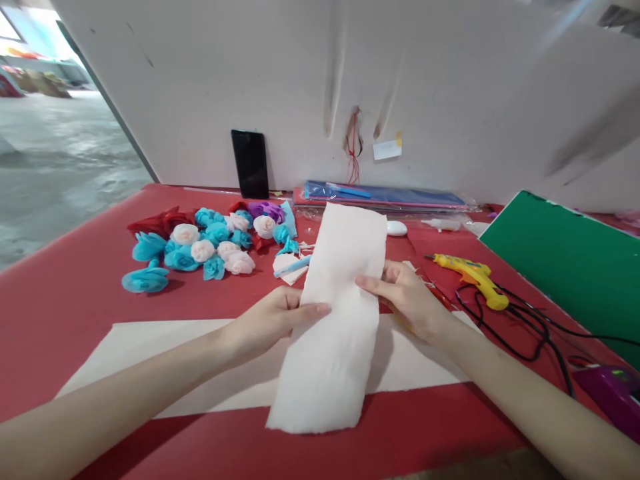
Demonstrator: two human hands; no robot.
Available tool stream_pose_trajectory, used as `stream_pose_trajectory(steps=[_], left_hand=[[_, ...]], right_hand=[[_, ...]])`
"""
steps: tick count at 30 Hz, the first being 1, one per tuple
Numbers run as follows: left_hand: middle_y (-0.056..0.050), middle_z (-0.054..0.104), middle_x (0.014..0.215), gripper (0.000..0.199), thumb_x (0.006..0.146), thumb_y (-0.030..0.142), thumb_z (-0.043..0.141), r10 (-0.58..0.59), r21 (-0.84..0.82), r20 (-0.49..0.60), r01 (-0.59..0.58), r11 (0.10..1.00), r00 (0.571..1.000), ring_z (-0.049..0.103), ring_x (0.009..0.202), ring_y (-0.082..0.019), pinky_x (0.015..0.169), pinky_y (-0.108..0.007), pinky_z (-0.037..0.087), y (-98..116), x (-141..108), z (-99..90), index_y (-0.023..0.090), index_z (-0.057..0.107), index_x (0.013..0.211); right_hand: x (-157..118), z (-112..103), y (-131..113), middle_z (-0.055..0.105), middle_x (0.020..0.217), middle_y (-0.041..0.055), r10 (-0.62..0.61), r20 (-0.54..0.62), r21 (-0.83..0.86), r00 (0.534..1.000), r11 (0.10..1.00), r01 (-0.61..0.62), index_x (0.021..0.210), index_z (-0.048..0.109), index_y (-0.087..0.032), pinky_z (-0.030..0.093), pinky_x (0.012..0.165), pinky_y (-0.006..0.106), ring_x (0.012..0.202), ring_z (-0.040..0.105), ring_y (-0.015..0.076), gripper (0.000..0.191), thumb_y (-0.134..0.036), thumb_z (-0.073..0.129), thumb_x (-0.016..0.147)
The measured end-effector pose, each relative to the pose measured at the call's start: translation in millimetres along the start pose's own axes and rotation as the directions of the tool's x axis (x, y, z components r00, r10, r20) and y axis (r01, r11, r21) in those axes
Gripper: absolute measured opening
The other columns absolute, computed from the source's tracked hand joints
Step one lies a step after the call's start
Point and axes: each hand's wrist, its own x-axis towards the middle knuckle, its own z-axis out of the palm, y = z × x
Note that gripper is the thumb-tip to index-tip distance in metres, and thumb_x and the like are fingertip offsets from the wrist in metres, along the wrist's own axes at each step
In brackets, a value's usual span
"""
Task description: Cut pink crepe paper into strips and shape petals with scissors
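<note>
A white paper strip point(343, 253) is held between both hands, its far end tilted up and its near end reaching toward the front of the red worktop point(225, 447). By the left grip point(267, 320) the strip's left edge is pinched, thumb on the face and fingers curled behind; by the right grip point(410, 300) the right edge is pinched likewise, slightly farther up. Both are closed only to the thickness of the paper.

As far as can be judged, the strip has been separated into a piece, but no fold, roll or glued joint is seen on it; any shaping appears left to be done. Beyond the left grip, blue flowers point(183, 258) and pale flowers point(203, 251) are gathered, seemingly finished. Beneath both grips a long white sheet point(150, 337) is laid flat.

The strip's long edges are uneven, and its near end is left unsupported by either grip. Movement rightward from the right grip is limited by the yellow glue gun point(465, 272), its looping black cord point(555, 340) and the green board point(565, 260). More room is offered nearer than the left grip, where red surface is exposed.
</note>
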Motion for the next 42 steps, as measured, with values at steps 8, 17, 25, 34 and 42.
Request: stream_pose_trajectory(steps=[8,17,25,34,42], left_hand=[[0.001,0.064,0.055,0.036,0.078,0.042,0.065,-0.05,0.119,-0.013,0.051,0.992,0.999,0.054,0.05,-0.008,0.049,-0.018,0.039,5,-5,2.8,0.014,0.067,0.057],[0.003,0.07,0.069,0.03,0.08,0.043,0.061,-0.145,0.262,0.094,0.116,0.958,0.985,0.061,0.061,-0.012,0.056,-0.018,0.043,13,-8,7.2,0.017,0.07,0.068],[0.001,0.071,0.073,0.016,0.075,0.031,0.064,-0.153,0.394,0.116,0.096,0.914,0.982,0.064,0.066,-0.015,0.057,-0.019,0.045,6,-4,2.4,0.016,0.069,0.077],[-0.006,0.067,0.107,0.072,0.08,0.0,0.037,0.531,0.801,0.214,-0.459,0.385,0.82,0.065,0.094,-0.016,0.079,-0.026,0.053,11,0,-32.7,0.027,0.02,0.145],[-0.003,0.056,0.132,0.066,0.083,-0.003,0.05,0.765,0.802,0.555,-0.454,-0.388,0.327,0.037,0.134,-0.02,0.116,-0.045,0.012,-1,-1,-23.1,0.035,0.037,0.136]], right_hand=[[-4,6,-6,0.073,0.093,0.0073,0.049,-0.002,0.214,0.999,0.976,-0.047,0.087,0.07,-0.016,0.052,0.079,0.038,0.088,0.067,0.0241,0.024,-0.037,0.067,0.076],[3,1,-10,0.073,0.093,0.005,-0.025,-0.215,0.312,0.976,0.946,0.093,0.085,0.067,-0.018,0.049,0.092,0.04,0.101,0.064,0.0262,0.027,-0.032,0.077,0.064],[13,-13,-17,0.073,0.087,0.0035,-0.187,-0.34,0.238,0.921,0.931,0.277,0.081,0.065,-0.02,0.046,0.098,0.039,0.113,0.057,0.0261,0.025,-0.031,0.078,0.063],[0,-17,-35,0.071,0.093,0.0019,-0.298,-0.339,0.109,0.892,0.93,0.352,0.082,0.066,-0.025,0.05,0.091,0.035,0.117,0.054,0.0237,0.008,-0.029,0.068,0.075],[-4,3,-29,0.072,0.09,0.0026,-0.092,-0.251,0.289,0.964,0.943,0.166,0.085,0.066,-0.021,0.053,0.085,0.035,0.103,0.063,0.0241,0.012,-0.027,0.068,0.075]])
